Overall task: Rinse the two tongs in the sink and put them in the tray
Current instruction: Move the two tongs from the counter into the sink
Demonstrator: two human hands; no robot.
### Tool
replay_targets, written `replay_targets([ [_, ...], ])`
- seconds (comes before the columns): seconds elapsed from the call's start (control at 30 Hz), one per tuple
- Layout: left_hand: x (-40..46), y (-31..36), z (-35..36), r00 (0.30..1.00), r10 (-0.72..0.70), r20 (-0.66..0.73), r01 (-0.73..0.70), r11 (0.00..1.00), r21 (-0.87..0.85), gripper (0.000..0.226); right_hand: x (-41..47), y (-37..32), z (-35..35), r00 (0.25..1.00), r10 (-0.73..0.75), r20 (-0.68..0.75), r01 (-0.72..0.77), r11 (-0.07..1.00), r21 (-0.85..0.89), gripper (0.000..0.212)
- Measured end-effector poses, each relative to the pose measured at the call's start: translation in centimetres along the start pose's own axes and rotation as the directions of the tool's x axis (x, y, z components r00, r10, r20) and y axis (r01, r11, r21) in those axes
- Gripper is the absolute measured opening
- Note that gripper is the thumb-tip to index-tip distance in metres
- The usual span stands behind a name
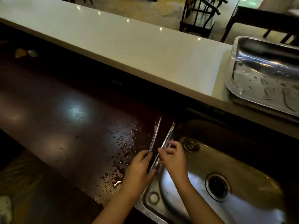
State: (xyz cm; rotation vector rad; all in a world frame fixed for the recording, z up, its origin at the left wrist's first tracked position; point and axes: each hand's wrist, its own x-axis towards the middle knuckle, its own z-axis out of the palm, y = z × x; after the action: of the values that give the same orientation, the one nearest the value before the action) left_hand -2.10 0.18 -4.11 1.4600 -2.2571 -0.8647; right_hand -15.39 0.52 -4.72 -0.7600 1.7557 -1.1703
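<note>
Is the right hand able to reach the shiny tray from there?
Probably yes. The tray sits on the counter up to the right, nothing blocks the way, though the right hand is gripping tongs now.

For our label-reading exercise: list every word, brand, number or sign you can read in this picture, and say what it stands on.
None can be read.
Tongs: bare metal, motion-blurred; any stamp is too blurred to tell.
Tray: only water drops and reflections.
Sink: no marking visible.
Dark counter: a small pale mark at its back edge, too small to read.
</note>
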Motion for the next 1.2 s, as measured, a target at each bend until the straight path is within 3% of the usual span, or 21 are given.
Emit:
replay_targets([
  [0.03, 0.0, 0.9, 0.4, 0.999, 0.047, -0.004, -0.047, 0.999, -0.013, 0.054, -0.2, 0.1, -0.7, 0.997, 0.075, -0.004, -0.075, 0.996, 0.055, 0.026],
  [0.17, -0.1, 4.2, 2.9, 0.992, 0.111, 0.064, -0.105, 0.990, -0.090, 0.055, -1.2, 1.0, -5.2, 0.990, 0.124, -0.067, -0.121, 0.991, 0.057, 0.012],
  [0.23, 0.2, 5.5, 4.8, 0.993, 0.048, 0.105, -0.022, 0.971, -0.239, 0.052, -1.3, 2.1, -7.7, 0.983, 0.161, -0.087, -0.154, 0.984, 0.088, 0.015],
  [0.33, 1.6, 6.7, 8.6, 0.961, -0.154, 0.228, 0.234, 0.893, -0.385, 0.030, -1.0, 5.1, -11.0, 0.970, 0.203, -0.133, -0.200, 0.979, 0.039, 0.014],
  [0.4, 2.7, 6.8, 11.4, 0.936, -0.178, 0.304, 0.284, 0.892, -0.352, 0.017, -0.7, 7.4, -12.5, 0.962, 0.212, -0.173, -0.224, 0.973, -0.050, 0.010],
  [0.5, 3.8, 6.6, 15.0, 0.872, -0.219, 0.437, 0.367, 0.884, -0.290, 0.017, 0.1, 10.7, -13.9, 0.951, 0.253, -0.177, -0.273, 0.957, -0.098, 0.007],
  [0.6, 4.4, 6.0, 18.0, 0.837, -0.232, 0.496, 0.358, 0.917, -0.174, 0.015, 1.0, 13.3, -14.7, 0.937, 0.307, -0.165, -0.329, 0.936, -0.124, 0.009],
  [0.73, 4.7, 5.1, 21.2, 0.817, -0.303, 0.491, 0.399, 0.912, -0.100, 0.020, 1.8, 15.3, -15.3, 0.903, 0.415, -0.114, -0.423, 0.904, -0.062, 0.016],
  [0.83, 5.1, 4.8, 22.9, 0.796, -0.374, 0.476, 0.485, 0.864, -0.134, 0.017, 2.4, 16.6, -15.6, 0.879, 0.452, -0.151, -0.459, 0.888, -0.013, 0.023],
  [0.97, 5.3, 4.6, 24.5, 0.790, -0.399, 0.466, 0.517, 0.841, -0.156, 0.022, 3.1, 18.7, -15.7, 0.887, 0.412, -0.210, -0.442, 0.889, -0.122, 0.018],
  [1.1, 5.1, 4.2, 25.2, 0.813, -0.396, 0.426, 0.483, 0.868, -0.115, 0.026, 3.5, 19.7, -15.4, 0.891, 0.378, -0.252, -0.428, 0.884, -0.186, 0.037],
  [1.2, 5.0, 3.9, 25.6, 0.833, -0.389, 0.394, 0.453, 0.888, -0.081, 0.025, 3.7, 20.1, -15.1, 0.892, 0.346, -0.289, -0.410, 0.890, -0.200, 0.037],
])
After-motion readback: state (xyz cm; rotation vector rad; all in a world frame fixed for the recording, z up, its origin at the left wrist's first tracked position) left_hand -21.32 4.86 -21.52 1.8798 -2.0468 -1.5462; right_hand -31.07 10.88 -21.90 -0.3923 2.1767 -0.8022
